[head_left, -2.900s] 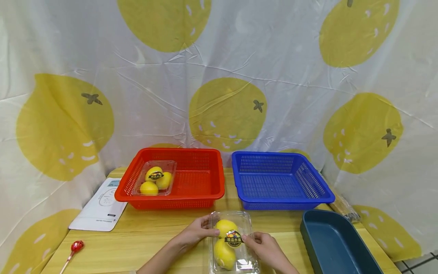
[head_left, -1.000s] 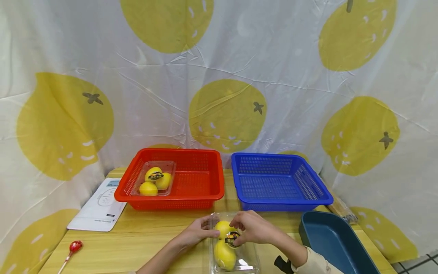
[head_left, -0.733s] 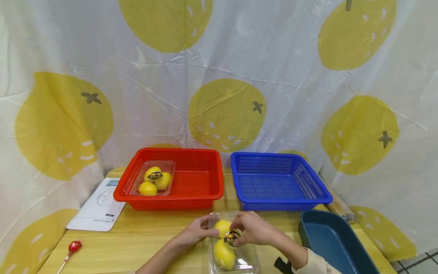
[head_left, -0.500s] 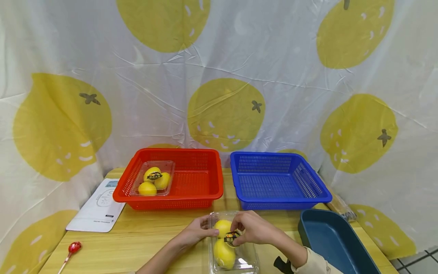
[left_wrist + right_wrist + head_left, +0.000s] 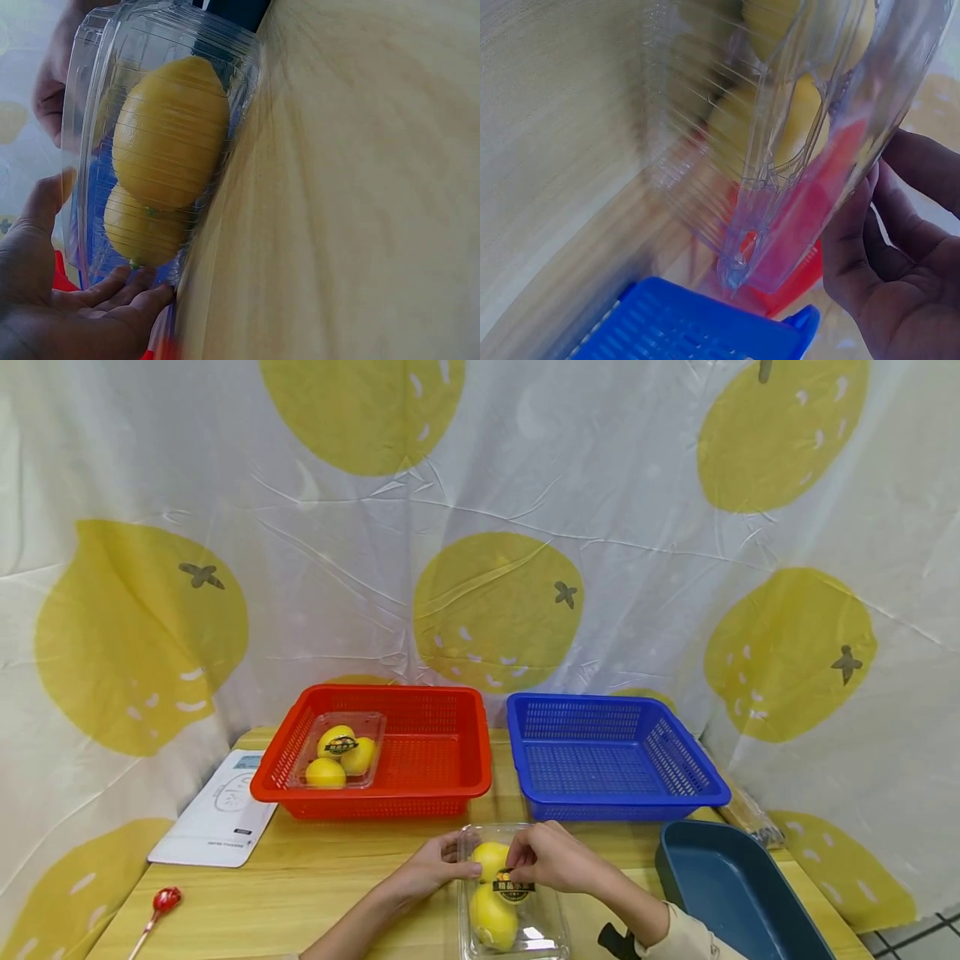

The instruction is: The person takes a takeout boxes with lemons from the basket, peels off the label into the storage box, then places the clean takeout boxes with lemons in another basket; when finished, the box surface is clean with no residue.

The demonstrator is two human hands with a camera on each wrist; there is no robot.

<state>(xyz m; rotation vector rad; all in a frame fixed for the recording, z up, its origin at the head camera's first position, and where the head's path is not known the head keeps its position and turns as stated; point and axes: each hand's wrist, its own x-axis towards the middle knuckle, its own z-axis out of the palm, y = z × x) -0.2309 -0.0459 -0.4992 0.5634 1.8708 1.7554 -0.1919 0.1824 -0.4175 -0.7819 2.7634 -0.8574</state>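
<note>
A clear plastic clamshell box point(image 5: 546, 927) lies on the wooden table with yellow lemons point(image 5: 492, 920) inside. On its lid is a round black fruit sticker point(image 5: 514, 888). My left hand point(image 5: 431, 868) grips the box's left side, thumb on the lid; the left wrist view shows its fingers point(image 5: 112, 289) against the box wall. Over the lid, my right hand point(image 5: 558, 857) has bent fingers, with thumb and forefinger tips together at the sticker's upper part. In the right wrist view those tips touch the lid point(image 5: 840, 176), but whether they pinch the sticker or only press it cannot be told.
Behind stand a red basket point(image 5: 435, 795), holding another stickered lemon box point(image 5: 375, 727), and a blue basket point(image 5: 622, 799). A dark teal tray point(image 5: 738, 885) is at the right. A white packet point(image 5: 217, 818) and a red lollipop point(image 5: 167, 899) lie left.
My right hand has left the box's right side and come over the lid. Its thumb and forefinger, apart half a second ago, are now together on the sticker. The left hand keeps its place.
</note>
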